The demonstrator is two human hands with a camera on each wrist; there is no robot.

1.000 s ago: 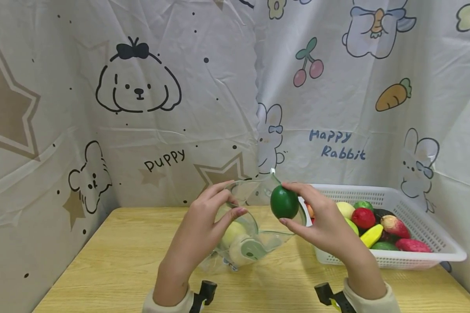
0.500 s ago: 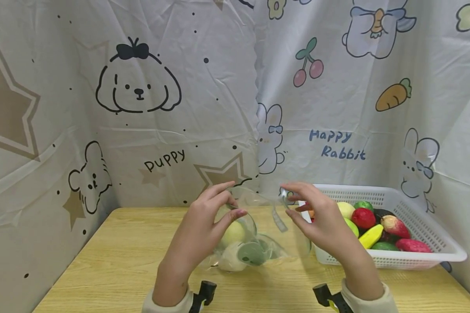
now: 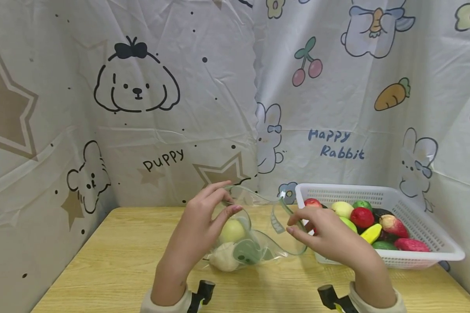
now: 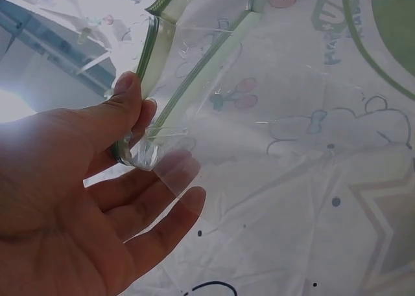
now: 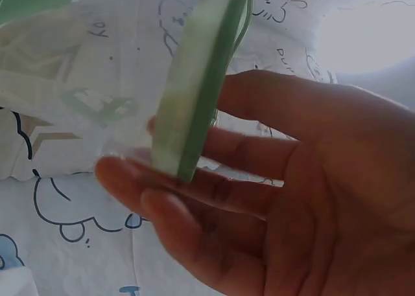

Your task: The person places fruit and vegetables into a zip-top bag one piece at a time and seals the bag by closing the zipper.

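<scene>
In the head view a clear zip bag (image 3: pixel 260 237) with a green-edged mouth sits on the table, its mouth gaping. My left hand (image 3: pixel 203 221) pinches the bag's rim between thumb and fingers, also plain in the left wrist view (image 4: pixel 97 160). Inside lie a pale yellow-green round fruit (image 3: pixel 232 231) and a whitish rounded piece (image 3: pixel 223 257); a green printed patch hides part of the contents. My right hand (image 3: pixel 329 232) is at the bag's right rim with fingers loosely bent and nothing visible in its grasp. In the right wrist view, the rim (image 5: pixel 211 82) crosses in front of some fingers.
To the right stands a white plastic basket (image 3: pixel 450 254) with several toy fruits and vegetables, among them a yellow banana-like piece (image 3: pixel 371 234) and a red round one (image 3: pixel 362 217). A printed curtain (image 3: pixel 219 87) hangs behind the wooden table (image 3: pixel 113 261).
My right hand held a dark green oval fruit over the bag a second ago, then let it go. Now that hand has shifted slightly right and lower. My left hand keeps its place on the rim.
</scene>
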